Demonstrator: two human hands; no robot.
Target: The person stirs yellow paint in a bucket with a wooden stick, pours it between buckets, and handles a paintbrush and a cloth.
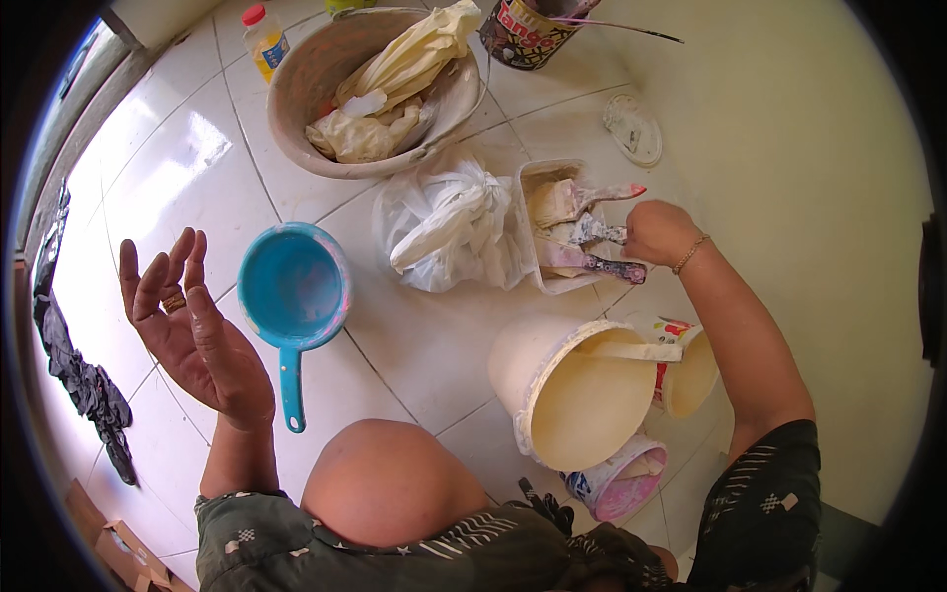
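My left hand (192,321) is raised with fingers apart and curled loosely, empty, left of a blue dipper (291,281) on the tiled floor. My right hand (659,235) is closed on the dark, paint-spotted handle of a brush in the middle of a plastic tray (526,271). Two other paint-caked brushes lie in that tray, one with a red tip (621,192), one with a dark handle (617,270). A white plastic bag (444,222) sits beside the tray. Below it stands a white bucket of cream liquid (582,405) with a stick across its rim.
A large basin (296,118) with cream cloths, a yellow bottle (264,54), a dark tin (523,39) and a round lid (631,128) are at the back. Two smaller pots (691,380) (617,488) flank the bucket. A black cloth (74,385) and cardboard (123,548) lie left. A wall is right.
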